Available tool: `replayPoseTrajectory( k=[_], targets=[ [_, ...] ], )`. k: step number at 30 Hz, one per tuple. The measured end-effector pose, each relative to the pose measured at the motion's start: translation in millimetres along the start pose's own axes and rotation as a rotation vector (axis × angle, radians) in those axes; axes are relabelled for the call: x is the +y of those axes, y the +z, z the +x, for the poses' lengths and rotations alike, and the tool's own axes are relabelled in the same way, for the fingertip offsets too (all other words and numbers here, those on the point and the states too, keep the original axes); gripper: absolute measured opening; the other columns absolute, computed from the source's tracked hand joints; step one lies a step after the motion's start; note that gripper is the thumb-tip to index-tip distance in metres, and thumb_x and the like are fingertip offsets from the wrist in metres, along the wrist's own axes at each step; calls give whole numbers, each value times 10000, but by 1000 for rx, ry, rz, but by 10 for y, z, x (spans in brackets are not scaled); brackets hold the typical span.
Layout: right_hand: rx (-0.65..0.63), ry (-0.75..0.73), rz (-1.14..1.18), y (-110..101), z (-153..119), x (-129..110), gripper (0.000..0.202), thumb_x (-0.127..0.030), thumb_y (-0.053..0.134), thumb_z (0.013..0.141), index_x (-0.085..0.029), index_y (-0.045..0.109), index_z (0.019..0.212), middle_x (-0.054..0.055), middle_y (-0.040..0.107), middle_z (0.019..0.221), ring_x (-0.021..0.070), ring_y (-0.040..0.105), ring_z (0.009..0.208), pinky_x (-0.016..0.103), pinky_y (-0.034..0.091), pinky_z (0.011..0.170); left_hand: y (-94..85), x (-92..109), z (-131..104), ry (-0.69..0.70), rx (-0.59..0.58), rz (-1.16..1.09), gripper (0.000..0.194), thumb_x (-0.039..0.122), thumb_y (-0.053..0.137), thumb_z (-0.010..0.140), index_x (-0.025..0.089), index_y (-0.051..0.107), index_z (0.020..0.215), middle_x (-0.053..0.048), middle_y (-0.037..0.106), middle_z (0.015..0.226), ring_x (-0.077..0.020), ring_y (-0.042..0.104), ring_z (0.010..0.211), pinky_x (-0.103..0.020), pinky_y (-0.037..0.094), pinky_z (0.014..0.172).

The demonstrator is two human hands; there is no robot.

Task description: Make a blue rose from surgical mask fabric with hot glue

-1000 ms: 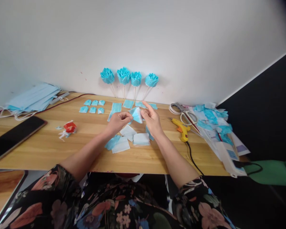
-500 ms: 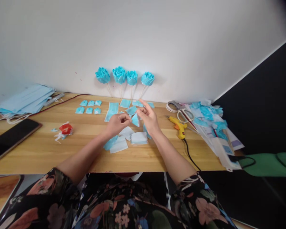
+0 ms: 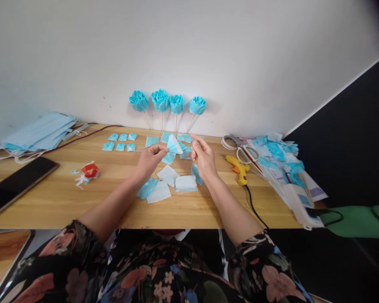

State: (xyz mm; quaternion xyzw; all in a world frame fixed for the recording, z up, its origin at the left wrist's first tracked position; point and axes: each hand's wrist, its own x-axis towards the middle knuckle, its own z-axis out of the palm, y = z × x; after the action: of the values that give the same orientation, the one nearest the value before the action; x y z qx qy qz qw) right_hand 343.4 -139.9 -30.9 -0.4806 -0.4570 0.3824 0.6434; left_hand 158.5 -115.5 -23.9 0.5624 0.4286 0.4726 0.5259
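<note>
My left hand (image 3: pixel 152 159) is closed, pinching the lower left corner of a folded piece of blue and white mask fabric (image 3: pixel 174 144) held above the table. To its right is my right hand (image 3: pixel 204 159), apart from the fabric, with its fingers loosely bent and the index finger stretched out; nothing shows in it. Flat blue cut pieces (image 3: pixel 168 158) lie behind and beneath the hands. Closer to me are several white and blue pieces, among them a white sheet (image 3: pixel 158 192) and a small stack (image 3: pixel 185 183). Small folded blue petals (image 3: pixel 120 146) sit in two rows at left.
Several blue fabric flowers (image 3: pixel 160 101) on sticks lean against the wall. A yellow glue gun (image 3: pixel 239 168), scissors (image 3: pixel 248 154), a tape roll (image 3: pixel 228 143) and blue scraps (image 3: pixel 276 150) are at right. At left are face masks (image 3: pixel 39 131), a phone (image 3: pixel 20 185) and a red wrapper (image 3: pixel 90 170).
My right hand has come away from the fabric piece and moved slightly right. The left hand has shifted a little left, still pinching the piece, which now shows its white side.
</note>
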Motion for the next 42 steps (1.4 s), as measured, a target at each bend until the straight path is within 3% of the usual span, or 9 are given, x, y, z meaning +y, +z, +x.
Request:
replayPoseTrajectory(
  k=[2, 5, 8, 10, 15, 30, 35, 42],
  targets=[
    [41, -6, 12, 1, 1, -5, 493, -506, 656, 850, -199, 673, 1235, -86, 411, 508, 109, 415, 501, 294, 495, 674, -2, -7, 3, 8, -3, -7, 243, 403, 708, 690, 179, 620, 661, 41, 455, 547, -98, 364, 547, -259, 277, 547],
    [38, -45, 57, 3, 7, -4, 555, -485, 729, 794, -241, 635, 1284, -27, 598, 703, 141, 588, 722, 311, 518, 811, -2, -13, 3, 16, -13, -13, 253, 412, 715, 692, 176, 627, 669, 43, 452, 552, -96, 363, 548, -258, 285, 549],
    [-79, -34, 62, 25, -8, 3, 682, -518, 757, 759, -287, 561, 1370, 38, 691, 1038, 192, 634, 1019, 347, 508, 934, 4, -7, -3, 17, -22, -20, 260, 417, 725, 690, 174, 634, 678, 45, 459, 554, -93, 365, 545, -255, 292, 547],
    [-168, 4, 44, 50, -29, 17, 751, -538, 768, 741, -300, 522, 1409, 53, 689, 1132, 211, 632, 1076, 362, 509, 951, 11, -2, -8, 18, -29, -23, 261, 417, 730, 691, 171, 644, 684, 43, 474, 556, -93, 374, 547, -253, 302, 550],
    [-277, 33, 8, 104, -69, 73, 821, -496, 792, 719, -288, 482, 1450, 32, 713, 1037, 218, 655, 1020, 368, 512, 946, 33, -8, -13, 26, -52, -6, 290, 447, 743, 683, 175, 647, 662, 43, 479, 544, -100, 399, 556, -259, 330, 572],
    [-232, -14, -69, 66, -58, 63, 670, -363, 756, 753, -239, 571, 1386, -61, 557, 705, 114, 496, 664, 265, 416, 671, 52, -6, -19, -5, -124, 17, 346, 464, 830, 609, 168, 658, 655, 35, 522, 578, -88, 385, 554, -248, 319, 551],
    [-231, 10, -29, 24, -25, 27, 670, -439, 723, 793, -259, 545, 1414, -35, 632, 742, 132, 563, 705, 291, 468, 735, 21, -17, -9, 12, -94, 19, 301, 447, 786, 669, 170, 668, 672, 37, 504, 561, -94, 382, 554, -255, 310, 552],
    [-227, 67, 20, -18, -2, 37, 689, -591, 656, 835, -321, 482, 1444, 32, 718, 981, 206, 660, 951, 360, 517, 885, 0, -9, 1, 16, -12, -48, 274, 415, 764, 661, 160, 664, 663, 49, 477, 539, -88, 373, 549, -248, 305, 563]
  ],
)
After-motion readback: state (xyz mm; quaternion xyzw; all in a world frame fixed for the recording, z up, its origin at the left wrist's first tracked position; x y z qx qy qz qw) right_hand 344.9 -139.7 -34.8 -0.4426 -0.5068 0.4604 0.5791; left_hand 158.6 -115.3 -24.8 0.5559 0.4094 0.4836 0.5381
